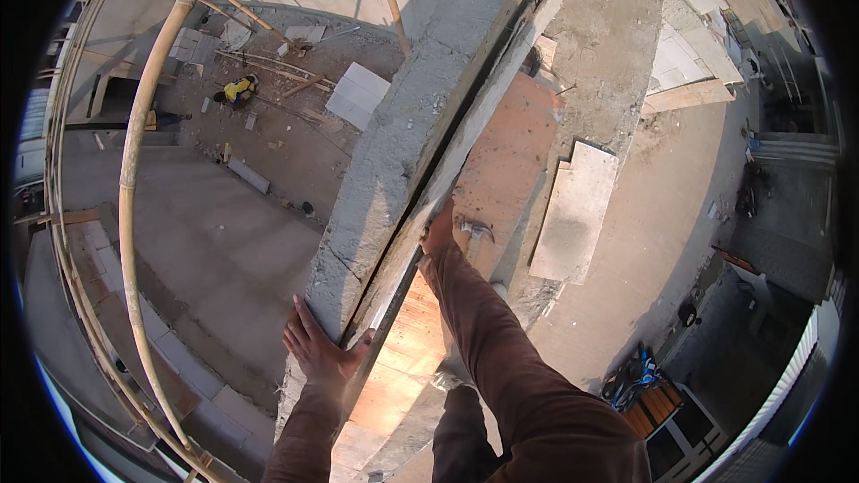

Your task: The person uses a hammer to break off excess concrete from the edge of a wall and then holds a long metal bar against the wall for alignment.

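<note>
While a bamboo pole (pixel 134 170) stands at left, the left hand (pixel 322 349) lies open, fingers spread, on the wall's (pixel 389 143) near end, thumb at the board (pixel 404 255) alongside; the right hand (pixel 438 231) meets the board farther up, its grip unclear, a hammer (pixel 478 231) just beside, then a pale slab (pixel 577 206).

We see a long, straight, dusty board (pixel 465 143) running beside the rough grey concrete wall (pixel 398 130), narrowly apart from it.
</note>
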A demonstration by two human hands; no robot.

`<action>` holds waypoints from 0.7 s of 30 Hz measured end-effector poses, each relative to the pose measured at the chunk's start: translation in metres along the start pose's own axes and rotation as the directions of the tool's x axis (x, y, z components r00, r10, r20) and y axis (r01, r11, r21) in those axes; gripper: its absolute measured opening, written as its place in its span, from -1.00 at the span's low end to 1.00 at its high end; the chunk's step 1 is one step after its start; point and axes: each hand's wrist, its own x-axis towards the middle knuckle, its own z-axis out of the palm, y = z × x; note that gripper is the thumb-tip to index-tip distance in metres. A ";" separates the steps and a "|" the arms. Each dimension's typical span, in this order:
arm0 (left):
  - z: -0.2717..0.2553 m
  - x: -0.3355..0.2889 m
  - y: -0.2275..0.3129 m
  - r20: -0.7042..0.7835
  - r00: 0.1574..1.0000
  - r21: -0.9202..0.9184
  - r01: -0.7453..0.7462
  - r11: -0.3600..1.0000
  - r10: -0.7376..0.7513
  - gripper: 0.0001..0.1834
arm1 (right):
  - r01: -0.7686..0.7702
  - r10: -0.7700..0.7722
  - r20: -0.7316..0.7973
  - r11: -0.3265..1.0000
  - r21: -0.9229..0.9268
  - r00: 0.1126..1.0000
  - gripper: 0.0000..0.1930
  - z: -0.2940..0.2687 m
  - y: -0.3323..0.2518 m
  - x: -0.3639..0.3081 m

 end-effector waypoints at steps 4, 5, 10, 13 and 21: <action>0.004 0.005 -0.013 -0.056 0.991 -0.029 -0.120 0.992 0.118 0.37 | 0.043 -0.140 0.250 0.933 0.358 0.958 -0.36 -0.003 0.013 0.023; 0.006 0.006 -0.017 -0.066 0.990 -0.036 -0.129 0.991 0.127 0.36 | 0.032 -0.131 0.262 0.935 0.353 0.956 -0.37 -0.011 0.016 0.029; 0.013 -0.001 -0.032 0.009 0.994 -0.089 -0.106 0.990 0.107 0.31 | -0.068 -0.062 0.380 0.946 0.318 0.923 -0.42 -0.107 -0.008 0.079; 0.014 -0.003 -0.033 0.017 0.995 -0.054 -0.095 0.994 0.096 0.30 | -0.152 -0.028 0.525 0.943 0.296 0.850 -0.45 -0.168 -0.055 0.107; -0.001 0.008 -0.014 0.031 0.994 -0.136 -0.102 0.985 0.107 0.25 | -0.253 -0.032 0.748 0.931 0.264 0.663 -0.51 -0.274 -0.147 0.074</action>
